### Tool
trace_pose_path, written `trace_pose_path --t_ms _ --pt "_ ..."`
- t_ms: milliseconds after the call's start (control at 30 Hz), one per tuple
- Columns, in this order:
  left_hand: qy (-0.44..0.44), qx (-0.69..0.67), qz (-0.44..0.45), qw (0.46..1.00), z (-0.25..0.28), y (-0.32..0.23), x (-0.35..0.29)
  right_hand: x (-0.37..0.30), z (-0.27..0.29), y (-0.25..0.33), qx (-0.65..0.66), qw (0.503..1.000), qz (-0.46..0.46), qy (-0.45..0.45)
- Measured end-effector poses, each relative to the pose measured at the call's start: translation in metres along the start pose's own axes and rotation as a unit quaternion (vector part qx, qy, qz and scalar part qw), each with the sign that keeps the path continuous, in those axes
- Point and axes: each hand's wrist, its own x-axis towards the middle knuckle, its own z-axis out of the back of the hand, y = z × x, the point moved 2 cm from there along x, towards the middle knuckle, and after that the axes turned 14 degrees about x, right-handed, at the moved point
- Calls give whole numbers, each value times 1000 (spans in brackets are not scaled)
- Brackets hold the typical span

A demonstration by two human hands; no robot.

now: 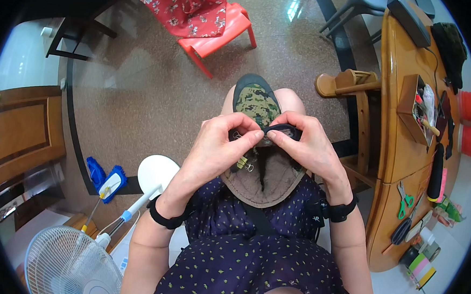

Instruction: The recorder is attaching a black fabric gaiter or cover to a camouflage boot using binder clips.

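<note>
Head view, dark trim [287, 127] of camouflage item [257, 101] pinched by left hand [217, 148] and right hand [313, 152], 1 red chair [234, 27] set on speckled floor [147, 98], scissors [402, 210] laid on table [391, 170].

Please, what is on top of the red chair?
A red cloth with a floral pattern is draped over the red chair. Part of the seat shows bare; what lies beneath the cloth cannot be seen.

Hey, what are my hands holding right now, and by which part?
The left hand and right hand both pinch the camouflage-patterned item by its dark edging, thumbs close together.
</note>
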Motion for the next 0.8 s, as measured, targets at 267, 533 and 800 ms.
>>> trace_pose_path --t_ms 267,533,800 --pt "-33 74 -55 995 4 -1 -2 -10 3 9 6 999 34 -15" --pt "-88 157 -152 972 0 -5 2 -12 -1 10 -3 999 34 -16" --pt "51 -54 -17 997 2 13 8 -8 4 4 77 996 -30 21"
